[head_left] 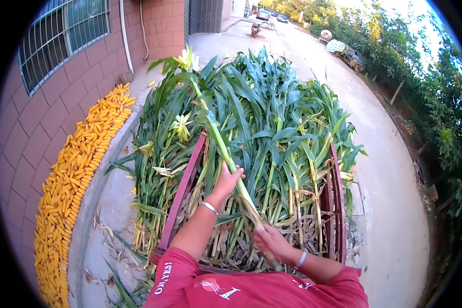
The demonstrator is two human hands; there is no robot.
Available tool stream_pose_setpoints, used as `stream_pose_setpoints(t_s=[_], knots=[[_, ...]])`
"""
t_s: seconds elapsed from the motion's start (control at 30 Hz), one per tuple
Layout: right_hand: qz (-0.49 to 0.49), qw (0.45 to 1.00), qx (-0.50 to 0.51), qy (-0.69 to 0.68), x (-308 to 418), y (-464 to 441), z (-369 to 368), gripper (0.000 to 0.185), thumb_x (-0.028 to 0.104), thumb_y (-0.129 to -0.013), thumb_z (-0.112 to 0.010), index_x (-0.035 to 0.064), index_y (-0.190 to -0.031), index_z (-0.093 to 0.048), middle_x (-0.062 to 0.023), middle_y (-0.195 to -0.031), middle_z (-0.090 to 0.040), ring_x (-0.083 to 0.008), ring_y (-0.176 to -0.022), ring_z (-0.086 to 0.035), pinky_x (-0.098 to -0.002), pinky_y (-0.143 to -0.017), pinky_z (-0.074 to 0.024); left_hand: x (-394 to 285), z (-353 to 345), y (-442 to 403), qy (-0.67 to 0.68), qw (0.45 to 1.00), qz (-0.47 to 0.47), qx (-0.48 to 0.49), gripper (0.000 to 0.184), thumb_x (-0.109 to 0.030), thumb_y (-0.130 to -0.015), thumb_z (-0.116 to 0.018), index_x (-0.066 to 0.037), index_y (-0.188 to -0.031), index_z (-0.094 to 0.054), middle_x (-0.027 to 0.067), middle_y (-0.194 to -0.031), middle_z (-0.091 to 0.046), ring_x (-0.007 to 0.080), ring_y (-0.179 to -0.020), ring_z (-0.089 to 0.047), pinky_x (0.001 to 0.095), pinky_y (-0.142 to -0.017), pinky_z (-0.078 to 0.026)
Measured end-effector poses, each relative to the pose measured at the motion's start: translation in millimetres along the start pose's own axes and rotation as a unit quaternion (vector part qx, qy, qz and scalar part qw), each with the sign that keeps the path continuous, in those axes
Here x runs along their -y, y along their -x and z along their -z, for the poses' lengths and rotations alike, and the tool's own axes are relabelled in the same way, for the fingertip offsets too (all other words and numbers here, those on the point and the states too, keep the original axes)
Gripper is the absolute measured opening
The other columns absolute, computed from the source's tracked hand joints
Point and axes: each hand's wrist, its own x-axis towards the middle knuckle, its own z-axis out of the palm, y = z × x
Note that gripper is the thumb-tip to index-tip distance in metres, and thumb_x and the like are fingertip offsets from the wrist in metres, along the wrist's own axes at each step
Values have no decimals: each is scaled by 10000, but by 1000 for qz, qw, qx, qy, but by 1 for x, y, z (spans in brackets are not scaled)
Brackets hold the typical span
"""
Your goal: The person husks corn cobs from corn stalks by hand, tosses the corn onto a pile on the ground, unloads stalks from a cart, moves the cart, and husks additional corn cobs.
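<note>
A long green corn stalk (217, 134) slants across the view, its leafy top pointing up and to the left. My left hand (228, 177) is closed around its middle. Lower down, near the butt end, my right hand (272, 241) grips the same stalk. Both hands are above a big heap of cut corn stalks (272, 113), green on top and dry and brown near me. The heap lies in a cart with reddish side rails (184, 187), and its leaves spill over both sides.
Husked yellow corn cobs (77, 179) lie piled along the brick wall (51, 123) on the left. A concrete road (390, 179) runs along the right, bordered by trees (436, 113). A motorbike (255, 30) and parked cars (264, 15) stand far ahead.
</note>
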Motion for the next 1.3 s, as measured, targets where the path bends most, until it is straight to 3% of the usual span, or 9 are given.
stream_pose_setpoints(t_s=[0.13,0.33,0.53,0.67,0.8,0.9,1.0,1.07,1.3], knots=[[18,995,16,-102,4,-75,-47,156,228,-985,-460,78,-945,-480,15,-739,-484,-71,-581,-423,-215,-498,-380,22,44,18,-177,977,117,38,415,-252,-891,-617,1,-1171,-446,92,-955,-617,167,-838,-613,307,-721,-530],[2,969,227,98,-63,-161,-119,284,336,-975,-470,65,-1057,-498,-39,-866,-548,-108,-748,-533,-229,-636,-465,30,162,71,87,958,269,-53,160,-130,-932,-535,-56,-1046,-450,44,-708,-544,132,-570,-536,266,-498,-508],[-54,920,356,154,-75,-133,-106,395,418,-968,-473,64,-1123,-554,-21,-911,-569,-106,-850,-551,-256,-745,-480,-51,299,106,-293,915,270,-62,195,-181,-869,-610,-17,-906,-511,33,-642,-502,118,-501,-466,279,-420,-409],[-34,965,224,130,-85,-140,-51,305,339,-941,-530,66,-1058,-598,-26,-883,-601,-122,-793,-591,-264,-719,-507,-43,450,129,-700,705,7,-113,283,-206,-837,-614,-28,-1051,-558,187,-867,-664,318,-763,-656,450,-648,-511],[-63,983,83,152,-119,-149,17,287,308,-958,-518,59,-1079,-594,-25,-905,-617,-124,-822,-602,-274,-775,-510,-23,559,191,-765,528,317,-189,387,-189,-804,-642,-24,-1149,-579,214,-1060,-641,354,-985,-621,439,-846,-497],[-90,979,-7,184,-142,-142,64,276,294,-927,-573,40,-1029,-608,-47,-898,-631,-135,-800,-612,-267,-724,-517,-8,517,218,-768,493,365,-184,446,-222,-791,-652,3,-1168,-575,220,-1141,-609,345,-1060,-593,426,-900,-477],[74,908,4,412,-221,-167,150,207,191,-898,-542,42,-774,-615,-36,-710,-599,-133,-633,-571,-288,-529,-453,22,476,205,-640,718,194,-192,483,-298,-801,-628,17,-1163,-579,244,-1162,-591,382,-1087,-566,424,-956,-438],[-32,962,-58,263,-264,-173,192,230,177,-849,-505,59,-657,-546,3,-570,-500,-104,-506,-464,-267,-452,-349,-2,385,189,-520,820,167,-172,443,-309,-879,-578,4,-1192,-591,203,-1157,-621,290,-1097,-589,358,-941,-450],[-62,878,-274,387,-307,-170,247,262,223,-819,-546,-3,-736,-651,-131,-659,-638,-221,-595,-632,-359,-576,-498,1,175,206,-474,873,110,25,283,-211,-932,-530,-12,-1117,-610,131,-1034,-658,205,-974,-618,307,-874,-466]])
